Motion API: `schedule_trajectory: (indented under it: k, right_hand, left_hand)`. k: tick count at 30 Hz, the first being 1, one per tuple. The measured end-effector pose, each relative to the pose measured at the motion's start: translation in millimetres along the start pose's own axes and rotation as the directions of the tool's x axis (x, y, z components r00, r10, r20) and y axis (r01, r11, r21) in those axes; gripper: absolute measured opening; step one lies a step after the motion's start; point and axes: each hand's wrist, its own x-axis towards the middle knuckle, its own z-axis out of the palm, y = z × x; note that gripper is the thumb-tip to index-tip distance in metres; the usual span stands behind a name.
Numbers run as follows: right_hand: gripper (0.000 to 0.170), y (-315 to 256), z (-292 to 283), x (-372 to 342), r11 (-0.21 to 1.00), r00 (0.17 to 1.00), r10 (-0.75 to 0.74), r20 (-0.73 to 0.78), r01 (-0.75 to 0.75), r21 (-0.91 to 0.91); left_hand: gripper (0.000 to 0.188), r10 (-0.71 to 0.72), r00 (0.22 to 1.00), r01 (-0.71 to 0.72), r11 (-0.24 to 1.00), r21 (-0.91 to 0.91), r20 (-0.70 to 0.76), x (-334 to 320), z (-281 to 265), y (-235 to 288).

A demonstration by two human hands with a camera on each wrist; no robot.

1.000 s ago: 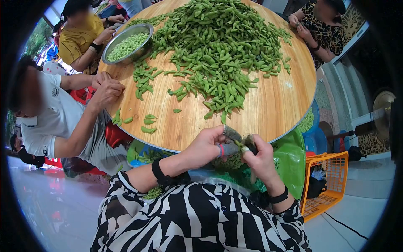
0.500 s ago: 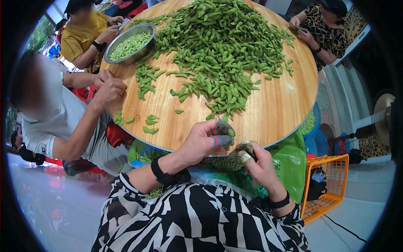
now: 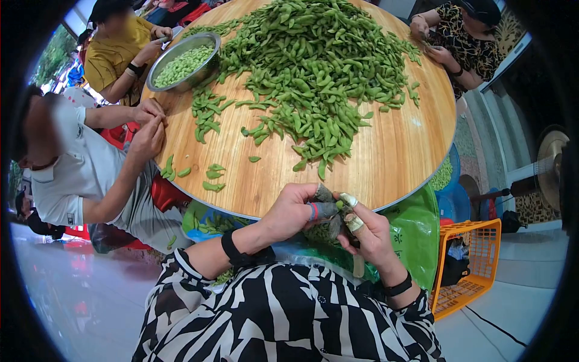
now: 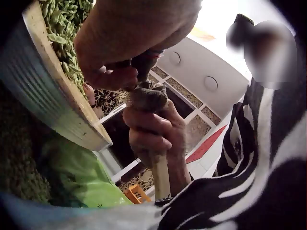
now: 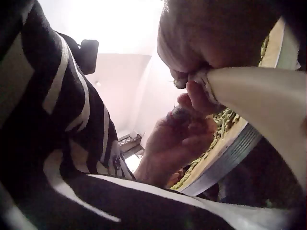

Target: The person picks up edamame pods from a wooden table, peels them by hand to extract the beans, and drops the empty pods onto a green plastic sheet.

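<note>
Green pod (image 3: 339,205), small part showing: between your fingertips, at the near edge of the round table (image 3: 241,188).

Surface: light wood grain, silvery ribbed band round the table's side. Pod heap (image 3: 319,78) covers its middle and far part; loose pods (image 3: 213,175) lie toward its near left edge. Metal bowl (image 3: 204,77) with shelled beans (image 3: 181,65) stands at the table's far left.

Room: seated person in white shirt (image 3: 78,163) left of the table, person in yellow top (image 3: 114,63) at its far left, person in patterned top (image 3: 467,45) at its far right. Blue tubs (image 3: 455,205) beside the table's right edge; orange crate (image 3: 476,224) nearer you on that side; fan (image 3: 550,169) well right of the table.

Writing: green bag (image 3: 416,232) under the table's near right edge bears pale characters, too small to read. Shirt badge (image 3: 79,130) also unreadable.

Pose: your left hand (image 3: 289,210) pinches the pod, thumb and finger in dark covers, one banded red. Your right hand (image 3: 373,235) has fingers curled round a pale strip (image 4: 160,177), wrapped tips meeting the pod; whether they pinch it too, cannot tell.
</note>
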Motion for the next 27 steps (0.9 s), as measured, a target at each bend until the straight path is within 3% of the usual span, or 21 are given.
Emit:
schedule_trajectory:
  k: [7, 15, 17, 22, 24, 25, 27]
  right_hand:
    - [0.038, 4, -1, 2, 0.992, 1.0, -0.002, -0.012, 0.003, 0.123]
    - [0.034, 7, 2, 3, 0.994, 0.994, -0.085, -0.069, 0.08, -0.074]
    - [0.034, 7, -1, 5, 0.996, 0.996, -0.077, -0.05, 0.074, -0.053]
    - [0.034, 13, -10, 1, 0.994, 0.997, -0.067, 0.039, 0.064, 0.089]
    - [0.034, 13, -8, 1, 0.962, 0.998, -0.054, 0.013, 0.049, 0.268]
    - [0.034, 12, -10, 1, 0.963, 0.998, -0.055, 0.015, 0.049, 0.267]
    - [0.034, 11, -14, 0, 0.993, 0.992, -0.12, 0.038, 0.119, 0.011]
  left_hand:
    - [0.017, 0.025, 1.0, -0.025, 1.0, -0.014, -0.011, 0, 0, -3]
    - [0.013, 0.116, 0.993, -0.116, 0.993, -0.03, 0.001, 3, -1, -4]
    - [0.011, -0.064, 0.998, 0.067, 0.976, -0.209, 0.024, 3, -2, 2]
    - [0.01, -0.089, 0.983, 0.14, 0.928, -0.346, 0.159, 6, -4, 1]
    - [0.01, -0.081, 0.974, 0.161, 0.905, -0.395, 0.211, 7, -3, 0]
    - [0.01, -0.06, 0.976, 0.137, 0.916, -0.376, 0.21, 8, -3, 0]
    - [0.01, -0.04, 0.977, 0.115, 0.927, -0.356, 0.211, 9, -4, -2]
